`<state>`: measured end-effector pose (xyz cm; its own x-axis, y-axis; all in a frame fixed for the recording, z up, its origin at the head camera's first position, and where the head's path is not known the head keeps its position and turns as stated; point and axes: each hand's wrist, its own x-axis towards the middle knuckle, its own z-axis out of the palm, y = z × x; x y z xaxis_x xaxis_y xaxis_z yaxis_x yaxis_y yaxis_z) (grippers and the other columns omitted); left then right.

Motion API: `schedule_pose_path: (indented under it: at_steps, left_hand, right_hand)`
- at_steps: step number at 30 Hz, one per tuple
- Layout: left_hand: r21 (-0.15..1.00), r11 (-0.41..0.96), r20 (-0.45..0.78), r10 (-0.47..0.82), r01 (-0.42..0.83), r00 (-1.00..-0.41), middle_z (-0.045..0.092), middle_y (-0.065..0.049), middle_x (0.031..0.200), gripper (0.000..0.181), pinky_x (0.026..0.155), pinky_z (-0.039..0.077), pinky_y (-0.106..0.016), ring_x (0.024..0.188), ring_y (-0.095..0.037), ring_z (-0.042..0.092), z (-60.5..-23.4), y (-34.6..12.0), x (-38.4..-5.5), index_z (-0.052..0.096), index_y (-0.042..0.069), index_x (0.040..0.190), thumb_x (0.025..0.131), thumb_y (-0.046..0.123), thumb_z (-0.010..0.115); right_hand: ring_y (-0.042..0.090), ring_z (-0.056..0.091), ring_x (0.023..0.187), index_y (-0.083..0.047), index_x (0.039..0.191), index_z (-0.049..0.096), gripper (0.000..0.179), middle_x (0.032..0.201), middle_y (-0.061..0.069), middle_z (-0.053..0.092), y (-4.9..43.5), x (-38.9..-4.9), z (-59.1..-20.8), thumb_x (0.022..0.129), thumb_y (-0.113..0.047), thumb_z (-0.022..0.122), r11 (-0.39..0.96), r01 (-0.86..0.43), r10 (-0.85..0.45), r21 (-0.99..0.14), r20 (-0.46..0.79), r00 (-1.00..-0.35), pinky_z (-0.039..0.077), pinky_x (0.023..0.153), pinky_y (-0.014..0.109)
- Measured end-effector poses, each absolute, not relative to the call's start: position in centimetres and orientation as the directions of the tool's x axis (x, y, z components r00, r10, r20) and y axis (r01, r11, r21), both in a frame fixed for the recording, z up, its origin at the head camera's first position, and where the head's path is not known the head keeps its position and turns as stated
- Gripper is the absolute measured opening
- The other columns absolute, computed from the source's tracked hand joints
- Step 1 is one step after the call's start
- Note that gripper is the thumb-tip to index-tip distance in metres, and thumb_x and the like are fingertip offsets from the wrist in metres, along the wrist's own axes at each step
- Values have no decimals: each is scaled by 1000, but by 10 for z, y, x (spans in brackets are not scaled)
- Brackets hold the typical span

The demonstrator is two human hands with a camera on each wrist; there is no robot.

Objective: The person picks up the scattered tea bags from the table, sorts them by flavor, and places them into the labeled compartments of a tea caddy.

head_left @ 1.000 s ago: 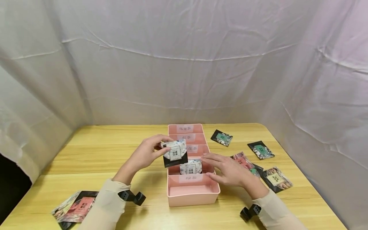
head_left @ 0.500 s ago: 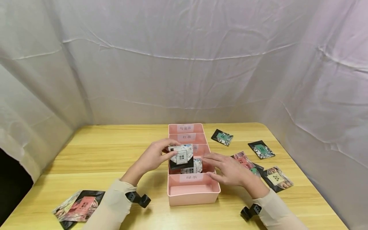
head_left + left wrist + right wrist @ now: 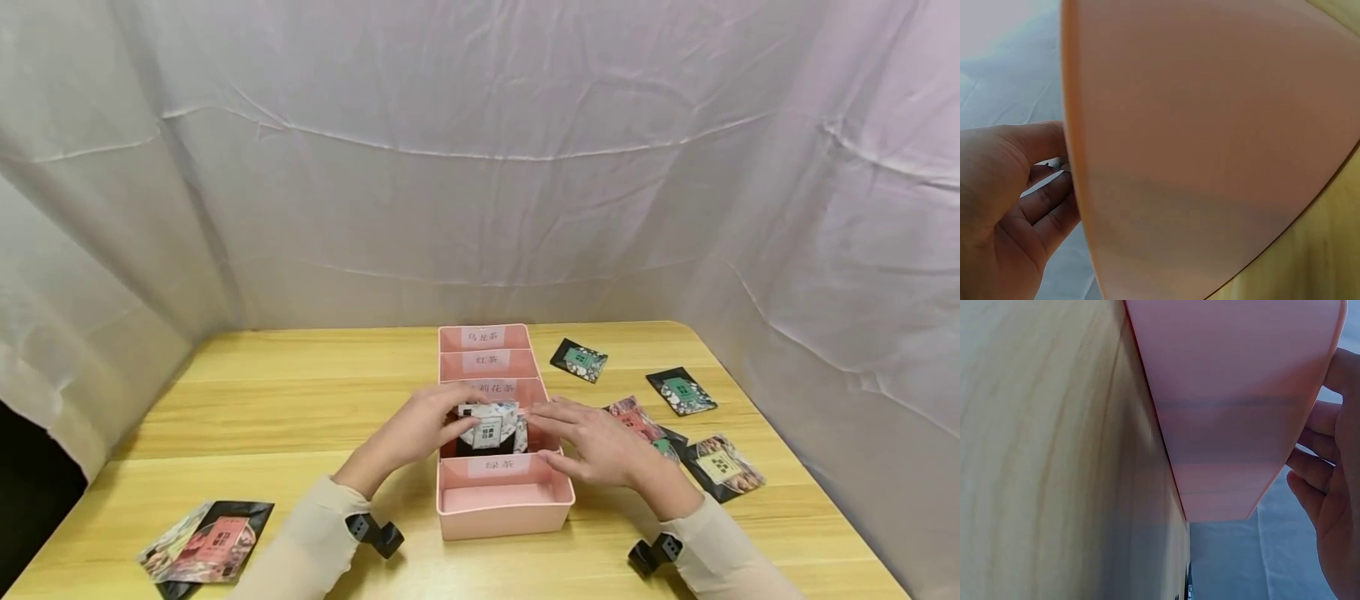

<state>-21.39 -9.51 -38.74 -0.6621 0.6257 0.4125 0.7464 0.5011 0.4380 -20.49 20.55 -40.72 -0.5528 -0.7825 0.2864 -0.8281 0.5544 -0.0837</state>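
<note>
A pink divided box (image 3: 504, 522) with labelled compartments stands on the table. My left hand (image 3: 422, 423) pinches the upper left of a black and white tea sachet (image 3: 487, 433), which is partly down in the compartment behind the front one. Part of another white-patterned tea sachet (image 3: 521, 433) shows behind it, mostly hidden. My right hand (image 3: 596, 442) rests its extended fingers on the box's right rim beside that compartment. In the left wrist view the box wall hides the sachet; in the right wrist view the fingertips (image 3: 1300, 456) touch the rim.
Two green-labelled sachets, one farther back (image 3: 579, 359) and one nearer (image 3: 681, 391), lie right of the box. A red-labelled sachet (image 3: 633, 419) and a yellow-labelled sachet (image 3: 720, 468) lie closer. At front left is a pile with a red-labelled sachet (image 3: 221, 542) on top.
My left hand has moved right and lowered the tea sachet from above the box's left edge into the compartment. My right hand has stayed at the right rim.
</note>
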Motion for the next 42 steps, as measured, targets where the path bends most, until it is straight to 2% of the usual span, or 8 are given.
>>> schedule_pose_path:
  at_steps: [5,17,28,37,42]
  left_hand:
    - [433,504,388,645,748,-659,66,2,120,26,95,52,-34,111,-15,61,-392,-92,-213,66,16,120,94,20,67]
    - [412,534,343,661,739,-668,66,-1,120,27,93,53,-34,108,-15,63,-397,-88,-212,65,16,121,95,21,67]
    - [356,546,324,690,759,-648,67,1,118,26,94,52,-31,108,-15,63,-394,-92,-212,65,14,119,94,20,68]
    - [276,570,335,697,773,-634,66,3,113,25,86,55,-27,95,-11,65,-393,-93,-210,68,14,116,93,22,70]
    - [272,580,341,688,768,-640,66,2,106,21,81,55,-25,89,-10,64,-388,-95,-209,69,13,111,92,21,70]
  right_hand:
    - [33,49,130,-13,139,57,50,141,4,55,205,-205,-406,99,-42,54,560,-824,-781,-85,279,-559,42,105,49]
    - [33,50,129,-13,137,59,49,140,4,55,205,-204,-406,99,-44,53,569,-819,-777,-75,276,-566,43,104,49]
    - [28,50,129,-11,137,59,51,141,3,55,208,-206,-409,99,-44,54,533,-845,-790,-46,330,-516,42,106,46]
    - [27,49,130,-10,137,58,51,142,4,54,210,-207,-415,102,-45,47,504,-864,-802,2,373,-467,41,107,45]
    - [28,47,132,-7,138,56,56,144,6,51,212,-209,-418,104,-47,39,473,-881,-816,20,387,-429,40,107,45]
